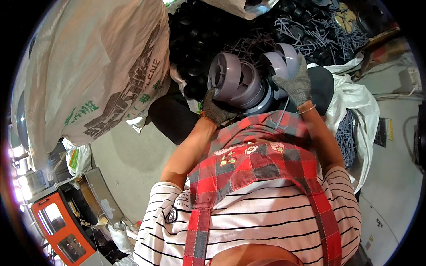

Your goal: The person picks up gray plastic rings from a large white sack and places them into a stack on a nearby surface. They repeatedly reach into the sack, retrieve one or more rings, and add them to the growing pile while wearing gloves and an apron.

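Note:
Both my hands wear grey work gloves. At the lower left side of a grey plastic pipe fitting (227, 77), my left hand (216, 110) is closed round its edge; some fingers are hidden underneath. My right hand (295, 84) grips a second grey plastic fitting (278, 65) with curved, ring-like ends, thumb on the near side. More grey round fittings (259, 103) lie between my hands, above my lap. Thin grey plastic sticks (281, 116) rest on my red and grey checked apron (253, 166).
A large white woven sack (106, 66) stands at left. Ahead lies a pile of black round plastic parts (195, 37) and loose grey plastic sticks (306, 33). At right, an open white sack (361, 106) holds more sticks. An orange-fronted machine (62, 230) is at lower left.

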The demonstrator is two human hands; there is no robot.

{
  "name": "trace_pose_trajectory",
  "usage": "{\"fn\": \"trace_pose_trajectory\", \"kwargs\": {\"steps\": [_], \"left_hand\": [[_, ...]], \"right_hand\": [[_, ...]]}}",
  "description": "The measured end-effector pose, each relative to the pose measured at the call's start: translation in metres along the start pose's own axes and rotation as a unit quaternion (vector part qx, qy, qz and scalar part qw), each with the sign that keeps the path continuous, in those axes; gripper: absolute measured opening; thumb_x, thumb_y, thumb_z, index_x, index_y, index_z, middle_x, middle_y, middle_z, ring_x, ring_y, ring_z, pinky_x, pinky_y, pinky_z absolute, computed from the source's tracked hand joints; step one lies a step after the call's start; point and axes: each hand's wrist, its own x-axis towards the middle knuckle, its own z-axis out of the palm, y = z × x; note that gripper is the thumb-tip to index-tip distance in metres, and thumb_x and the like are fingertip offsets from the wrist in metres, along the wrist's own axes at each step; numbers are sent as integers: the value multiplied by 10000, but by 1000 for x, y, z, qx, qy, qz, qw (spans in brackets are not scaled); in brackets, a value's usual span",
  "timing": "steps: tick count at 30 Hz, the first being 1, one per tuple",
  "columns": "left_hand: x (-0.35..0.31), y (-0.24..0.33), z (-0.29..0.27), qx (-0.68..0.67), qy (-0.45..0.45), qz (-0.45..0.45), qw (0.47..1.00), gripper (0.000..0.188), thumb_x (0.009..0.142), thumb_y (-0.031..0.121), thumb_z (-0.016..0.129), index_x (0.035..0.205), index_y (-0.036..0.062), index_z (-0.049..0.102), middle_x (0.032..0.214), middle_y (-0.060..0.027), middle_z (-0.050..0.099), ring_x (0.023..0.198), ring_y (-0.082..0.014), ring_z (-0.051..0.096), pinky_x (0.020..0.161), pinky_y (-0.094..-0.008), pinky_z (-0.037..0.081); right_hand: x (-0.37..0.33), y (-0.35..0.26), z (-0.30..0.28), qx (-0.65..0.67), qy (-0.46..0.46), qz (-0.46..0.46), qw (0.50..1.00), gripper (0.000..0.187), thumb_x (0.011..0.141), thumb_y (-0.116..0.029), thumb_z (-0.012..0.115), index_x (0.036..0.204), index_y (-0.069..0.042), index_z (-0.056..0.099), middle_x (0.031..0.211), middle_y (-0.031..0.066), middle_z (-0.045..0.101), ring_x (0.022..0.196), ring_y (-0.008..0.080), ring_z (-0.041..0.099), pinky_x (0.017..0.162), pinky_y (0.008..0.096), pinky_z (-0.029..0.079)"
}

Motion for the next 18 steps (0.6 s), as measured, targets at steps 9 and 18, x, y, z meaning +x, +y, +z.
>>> {"fn": "trace_pose_trajectory", "kwargs": {"steps": [9,18], "left_hand": [[-5,45,67,79,26,137,987,479,849,201,529,1298,84,413,1300,-102,458,1177,-252,434,979,-388,383],[-108,152,316,517,-93,486,699,498,818,228,628,1252,43,468,1157,-70,564,1050,-167,529,936,-337,407]], "right_hand": [[6,-124,-78,-150,75,-262,950,296,765,-77,544,1054,-45,600,1028,158,562,982,322,549,840,358,461],[-3,-223,-169,119,397,-430,802,792,677,-111,670,1357,1,280,1317,156,392,1187,268,423,1023,374,313]]}}
